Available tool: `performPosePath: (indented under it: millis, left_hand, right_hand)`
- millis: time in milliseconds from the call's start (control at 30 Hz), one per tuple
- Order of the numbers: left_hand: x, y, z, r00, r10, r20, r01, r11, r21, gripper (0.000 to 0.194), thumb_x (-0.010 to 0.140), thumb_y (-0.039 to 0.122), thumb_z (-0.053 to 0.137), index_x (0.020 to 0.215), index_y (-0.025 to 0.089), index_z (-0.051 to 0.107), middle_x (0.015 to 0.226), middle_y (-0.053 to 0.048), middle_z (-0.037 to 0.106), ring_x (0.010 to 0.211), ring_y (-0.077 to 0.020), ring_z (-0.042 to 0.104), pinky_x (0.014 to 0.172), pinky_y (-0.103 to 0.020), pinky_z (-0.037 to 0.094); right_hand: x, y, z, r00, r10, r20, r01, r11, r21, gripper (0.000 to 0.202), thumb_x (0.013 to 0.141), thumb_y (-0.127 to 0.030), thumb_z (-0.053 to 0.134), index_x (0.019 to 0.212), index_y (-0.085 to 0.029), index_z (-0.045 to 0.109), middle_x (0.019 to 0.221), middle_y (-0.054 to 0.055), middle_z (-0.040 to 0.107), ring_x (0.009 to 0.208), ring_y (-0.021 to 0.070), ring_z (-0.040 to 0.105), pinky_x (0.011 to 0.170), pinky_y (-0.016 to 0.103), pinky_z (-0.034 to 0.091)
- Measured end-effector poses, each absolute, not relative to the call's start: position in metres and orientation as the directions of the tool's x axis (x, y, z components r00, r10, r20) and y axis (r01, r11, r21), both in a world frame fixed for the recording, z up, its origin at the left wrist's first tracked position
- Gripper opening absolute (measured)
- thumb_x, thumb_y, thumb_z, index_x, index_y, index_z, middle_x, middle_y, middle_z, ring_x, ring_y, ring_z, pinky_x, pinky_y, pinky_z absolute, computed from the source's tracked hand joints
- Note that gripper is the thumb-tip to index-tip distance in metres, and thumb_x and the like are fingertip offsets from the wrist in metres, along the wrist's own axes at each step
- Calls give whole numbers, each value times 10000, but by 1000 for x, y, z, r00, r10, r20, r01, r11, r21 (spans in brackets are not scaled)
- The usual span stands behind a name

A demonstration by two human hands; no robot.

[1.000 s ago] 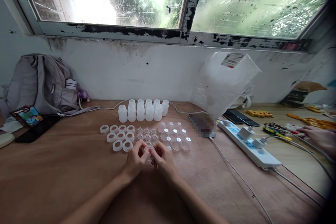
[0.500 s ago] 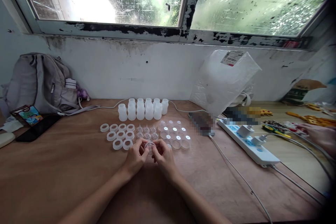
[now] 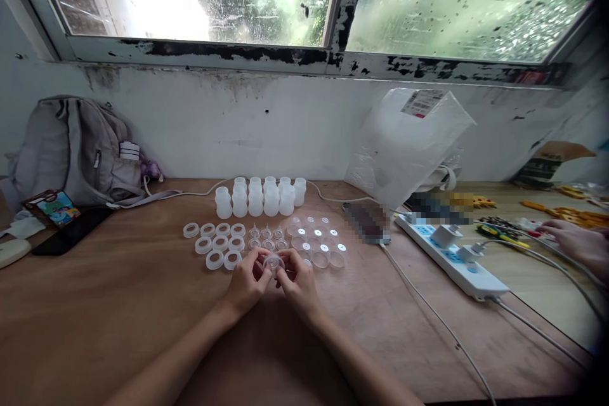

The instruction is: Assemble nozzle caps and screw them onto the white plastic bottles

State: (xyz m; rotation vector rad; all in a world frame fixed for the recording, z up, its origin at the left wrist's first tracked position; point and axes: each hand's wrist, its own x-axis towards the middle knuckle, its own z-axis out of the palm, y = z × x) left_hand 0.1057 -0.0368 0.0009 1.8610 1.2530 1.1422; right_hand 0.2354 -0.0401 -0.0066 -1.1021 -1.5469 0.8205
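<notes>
Between my left hand (image 3: 250, 276) and my right hand (image 3: 295, 276) is a clear round plastic piece (image 3: 273, 262), pinched by the fingers of both. Left of it, translucent rings (image 3: 220, 242) lie in rows on the brown table (image 3: 143, 311). Small clear nipple-shaped pieces (image 3: 266, 235) stand just behind my hands, some partly hidden by them. To the right are clear domed caps (image 3: 320, 258), several with white round spots. White bottles (image 3: 255, 200) stand upright in rows farther back.
A phone (image 3: 366, 222) and a power strip (image 3: 451, 257) with cables lie to the right. A plastic bag (image 3: 404, 139) leans on the wall. A backpack (image 3: 71, 146) and black phone (image 3: 71, 231) are left. Another person's hand (image 3: 578, 244) is far right.
Both of my hands still hold the clear piece, with only slight finger movement. The whole view has shifted slightly. At the far right, the other person's hand has moved a little.
</notes>
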Motion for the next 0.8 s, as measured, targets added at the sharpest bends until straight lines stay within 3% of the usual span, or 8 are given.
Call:
performPosePath:
  millis: [200, 400, 700, 800]
  left_hand:
    - [106, -36, -1, 170, 905, 390, 505, -420, 754, 104, 726, 184, 491, 829, 182, 503, 607, 31, 518, 520, -95, 479, 510, -202, 375]
    - [106, -35, -3, 184, 902, 391, 489, -429, 759, 94, 735, 185, 477, 826, 181, 498, 572, 39, 482, 496, -94, 450, 484, -200, 357]
    - [104, -37, -3, 205, 886, 415, 480, -461, 747, 75, 796, 248, 437, 786, 183, 474, 582, 35, 486, 506, -94, 458, 500, -206, 360]
    - [104, -36, -4, 198, 868, 456, 474, -492, 730, 72, 794, 241, 445, 754, 184, 464, 583, 35, 476, 516, -95, 458, 507, -206, 358]
  right_hand:
    - [233, -39, -6, -43, 919, 391, 320, 383, -866, 121, 696, -140, 481, 808, -177, 508, 643, -18, 535, 548, 102, 496, 510, 202, 403]
    - [233, -39, -7, -37, 920, 389, 337, 378, -862, 107, 691, -128, 481, 784, -176, 499, 615, -25, 511, 529, 99, 474, 492, 198, 376]
    - [236, -42, -8, -85, 909, 408, 346, 411, -843, 62, 777, -223, 475, 785, -176, 515, 668, 6, 549, 567, 112, 498, 515, 216, 390]
    - [236, -43, -6, -108, 914, 391, 260, 405, -876, 94, 774, -258, 504, 808, -176, 535, 668, 4, 544, 567, 114, 502, 526, 227, 411]
